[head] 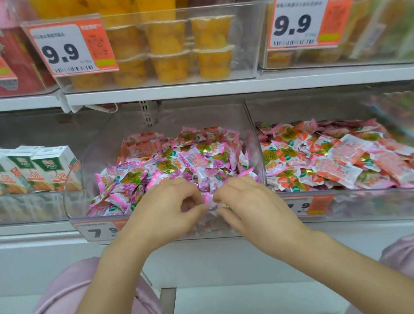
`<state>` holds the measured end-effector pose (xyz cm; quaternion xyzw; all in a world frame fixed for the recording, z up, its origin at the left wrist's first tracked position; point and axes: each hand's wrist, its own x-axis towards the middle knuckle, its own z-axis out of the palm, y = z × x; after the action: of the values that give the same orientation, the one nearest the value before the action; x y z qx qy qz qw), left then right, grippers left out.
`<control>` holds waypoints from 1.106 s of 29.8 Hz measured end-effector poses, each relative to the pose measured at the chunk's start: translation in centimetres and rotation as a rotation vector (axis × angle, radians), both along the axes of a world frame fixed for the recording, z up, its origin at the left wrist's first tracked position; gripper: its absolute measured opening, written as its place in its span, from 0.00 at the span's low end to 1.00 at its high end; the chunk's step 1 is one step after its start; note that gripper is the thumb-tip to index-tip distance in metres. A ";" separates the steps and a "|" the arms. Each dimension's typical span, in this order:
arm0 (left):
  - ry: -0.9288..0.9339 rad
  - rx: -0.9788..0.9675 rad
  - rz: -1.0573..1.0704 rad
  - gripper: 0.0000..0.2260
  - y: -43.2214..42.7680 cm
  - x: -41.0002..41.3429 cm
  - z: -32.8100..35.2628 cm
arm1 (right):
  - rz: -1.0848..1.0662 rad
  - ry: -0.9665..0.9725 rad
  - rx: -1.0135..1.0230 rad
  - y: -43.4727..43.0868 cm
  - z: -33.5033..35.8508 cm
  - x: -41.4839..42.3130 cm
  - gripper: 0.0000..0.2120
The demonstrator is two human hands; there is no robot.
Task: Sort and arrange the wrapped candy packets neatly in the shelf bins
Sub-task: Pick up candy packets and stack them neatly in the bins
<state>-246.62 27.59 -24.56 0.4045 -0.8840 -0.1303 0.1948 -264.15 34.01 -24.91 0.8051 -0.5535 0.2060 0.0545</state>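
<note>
Two hands met at the middle bin's (75, 192) front lip, the left hand (165, 210) and right hand (254, 204) curled narrowly, pinching one pink packet (208, 198) between them. Behind them the pink heap (165, 166) lay jumbled, and so did the orange packets (329, 153) in the right bin (324, 107) — most of the arranging seemed still to do.

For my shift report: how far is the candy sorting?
Mostly done: pink packets fill the middle bin, red packets the right bin. In hand: left hand and right hand pinch one pink packet. Remaining: orange-red packets at the middle bin's back; neat arranging in both bins.
</note>
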 end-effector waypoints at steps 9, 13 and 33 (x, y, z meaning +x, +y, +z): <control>0.265 -0.094 -0.056 0.04 -0.9 -8.4 3.3 | -0.257 -0.175 0.048 -1.2 3.8 -10.5 0.09; 0.211 -0.151 -0.045 0.12 -2.4 -12.7 3.3 | -0.476 -0.263 0.152 -3.9 3.5 -14.8 0.09; 0.285 -0.083 -0.011 0.12 -4.6 -14.2 0.9 | -0.471 -1.041 0.467 -8.1 2.0 -14.1 0.09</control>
<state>-260.85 22.99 -23.69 0.3686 -0.8542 -0.1507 0.3341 -278.30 25.94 -22.90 0.4459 -0.7009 0.4276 -0.3564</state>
